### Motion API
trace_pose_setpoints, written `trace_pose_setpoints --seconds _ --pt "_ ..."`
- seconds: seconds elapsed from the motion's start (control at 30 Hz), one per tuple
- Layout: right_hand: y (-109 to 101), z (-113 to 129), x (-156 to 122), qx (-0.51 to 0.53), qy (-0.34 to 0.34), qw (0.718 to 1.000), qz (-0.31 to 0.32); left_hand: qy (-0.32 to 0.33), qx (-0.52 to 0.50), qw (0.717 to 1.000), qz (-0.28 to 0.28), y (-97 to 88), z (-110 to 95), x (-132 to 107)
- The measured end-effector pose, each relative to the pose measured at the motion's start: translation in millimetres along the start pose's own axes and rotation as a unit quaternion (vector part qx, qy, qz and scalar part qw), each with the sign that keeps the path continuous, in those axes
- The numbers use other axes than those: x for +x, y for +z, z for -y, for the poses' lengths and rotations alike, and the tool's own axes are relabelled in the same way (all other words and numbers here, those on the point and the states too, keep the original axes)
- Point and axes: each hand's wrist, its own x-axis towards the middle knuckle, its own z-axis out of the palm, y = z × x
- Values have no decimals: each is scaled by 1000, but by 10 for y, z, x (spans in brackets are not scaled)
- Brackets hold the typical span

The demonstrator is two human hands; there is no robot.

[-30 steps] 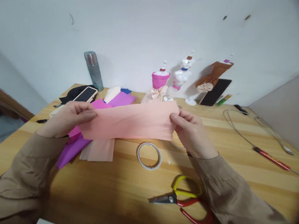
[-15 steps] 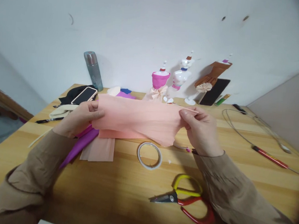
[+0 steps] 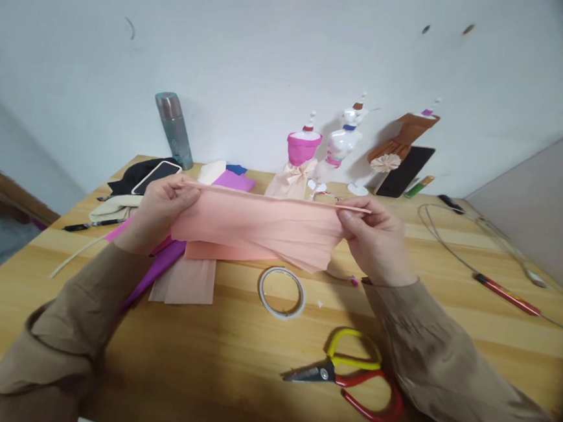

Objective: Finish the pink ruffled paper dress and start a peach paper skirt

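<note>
A sheet of pink crepe paper point(image 3: 256, 222) is stretched across the middle, above the table, its top edge nearly straight and its lower edge loosely pleated. My left hand point(image 3: 162, 211) pinches its upper left corner between thumb and fingers. At the upper right corner, my right hand point(image 3: 379, 241) grips it the same way, and a thin folded strip of the edge pokes out past the fingers. Below the sheet lies a roll of double-sided tape point(image 3: 282, 293). Scissors point(image 3: 346, 375) with one yellow and one red handle rest nearer to me, blades partly apart.
Pale pink pieces point(image 3: 191, 282) and purple paper point(image 3: 160, 270) lie at left, near a phone point(image 3: 160, 179). A bottle point(image 3: 175, 131) stands behind. Small dressed mannequins point(image 3: 302, 149) line the wall, beside a black tablet point(image 3: 406, 172). A red tool point(image 3: 509, 296) with a cord lies right.
My left hand has turned and risen slightly, drawing the sheet's top edge into a straighter line. The right hand has stayed almost in place. The view has shifted a little.
</note>
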Motion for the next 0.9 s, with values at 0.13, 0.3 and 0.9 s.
trace_pose_setpoints --seconds 0.13,0.3,0.9 --pt "-42 -4 20 20 16 999 21 2 -22 1000 8 -48 46 23" --pt "-104 -33 33 9 9 999 36 22 -11 1000 14 -124 81 38" --pt "-233 17 68 -33 -45 991 123 52 12 996 68 -276 70 29"
